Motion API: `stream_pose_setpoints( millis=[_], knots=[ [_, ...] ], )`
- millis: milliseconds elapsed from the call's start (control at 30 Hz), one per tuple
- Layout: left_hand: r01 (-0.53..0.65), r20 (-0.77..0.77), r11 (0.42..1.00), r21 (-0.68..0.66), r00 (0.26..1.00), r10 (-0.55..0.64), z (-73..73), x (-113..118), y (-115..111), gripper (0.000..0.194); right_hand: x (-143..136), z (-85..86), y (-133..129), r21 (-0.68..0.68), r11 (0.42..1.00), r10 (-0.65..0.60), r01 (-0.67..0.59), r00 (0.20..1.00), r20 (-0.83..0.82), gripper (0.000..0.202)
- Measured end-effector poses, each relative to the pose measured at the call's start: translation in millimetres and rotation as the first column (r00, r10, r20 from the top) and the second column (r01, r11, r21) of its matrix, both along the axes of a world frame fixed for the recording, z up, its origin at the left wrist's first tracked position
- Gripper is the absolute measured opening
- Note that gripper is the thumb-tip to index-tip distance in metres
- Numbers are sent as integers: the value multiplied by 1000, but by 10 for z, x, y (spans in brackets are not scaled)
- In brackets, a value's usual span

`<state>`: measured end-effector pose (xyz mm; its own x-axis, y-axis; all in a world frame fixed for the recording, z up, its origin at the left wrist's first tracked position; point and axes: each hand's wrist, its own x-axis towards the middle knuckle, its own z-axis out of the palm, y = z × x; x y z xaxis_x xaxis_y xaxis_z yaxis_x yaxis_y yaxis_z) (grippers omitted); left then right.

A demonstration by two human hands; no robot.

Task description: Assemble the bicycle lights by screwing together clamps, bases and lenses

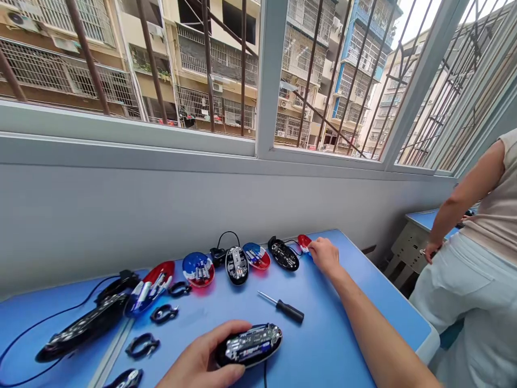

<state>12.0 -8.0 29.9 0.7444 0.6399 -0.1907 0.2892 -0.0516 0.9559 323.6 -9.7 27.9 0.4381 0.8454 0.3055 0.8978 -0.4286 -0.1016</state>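
Note:
My left hand (212, 358) grips a black oval housing (254, 344) with its circuit board facing up, near the table's front. At the back right, my right hand (324, 254) has its fingers closed at the edge of a red and blue translucent cover (305, 242), partly hidden by the fingers. Just left of that cover lies an open black housing (285, 255) with a cable. Between my hands rests a screwdriver (290, 311) with a black handle. Farther left are another open housing (237, 265) and a blue and red cover (257, 256).
More covers (198, 269) and several black clamp rings (142, 345) lie on the blue table (331, 334). A long black housing (86, 326) with a cable is at far left. A wall and barred windows stand behind; a person (476, 258) stands at right beside another table.

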Motion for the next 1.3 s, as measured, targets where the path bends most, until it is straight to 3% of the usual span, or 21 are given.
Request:
stream_pose_setpoints(
  millis=[167, 300, 433, 533, 633, 700, 900, 1033, 1133, 1300],
  knots=[
    [96, 3, 995, 22, 995, -96, 33, -20, -24, 42, 28, -47, -21, 28, 999, 24, -23, 999, -29, 23],
    [115, -64, 991, 66, 992, -110, 117, -24, -70, 40, -8, -17, -61, 130, 989, 71, -63, 996, -59, 25],
    [124, -157, 974, 189, 983, -95, 200, -16, -131, 37, -261, 144, -195, 242, 946, 238, -213, 968, -77, 29],
    [133, -211, 949, 285, 975, -73, 214, -17, -170, 37, -556, 265, -365, 234, 880, 447, -414, 888, -109, 24],
    [131, -256, 917, 377, 966, -33, 191, -21, -196, 33, -804, 296, -548, 149, 736, 673, -660, 690, -266, 19],
    [143, -279, 894, 424, 960, -22, 172, -24, -204, 31, -903, 261, -649, 91, 704, 687, -704, 643, -338, 16],
    [165, -308, 874, 457, 951, -19, 154, -21, -198, 31, -976, 114, -786, 93, 704, 658, -704, 597, -459, 24],
    [134, -250, 877, 462, 968, -15, 91, -23, -189, 53, -995, 87, -806, 70, 658, 657, -750, 526, -541, 37],
    [119, -207, 864, 489, 978, -17, 26, -34, -174, 62, -1050, 48, -823, -6, 633, 681, -774, 561, -470, 52],
    [138, -258, 823, 551, 966, 10, 27, -65, -133, 61, -1197, -27, -874, -26, 678, 694, -735, 651, -307, 40]
  ],
)
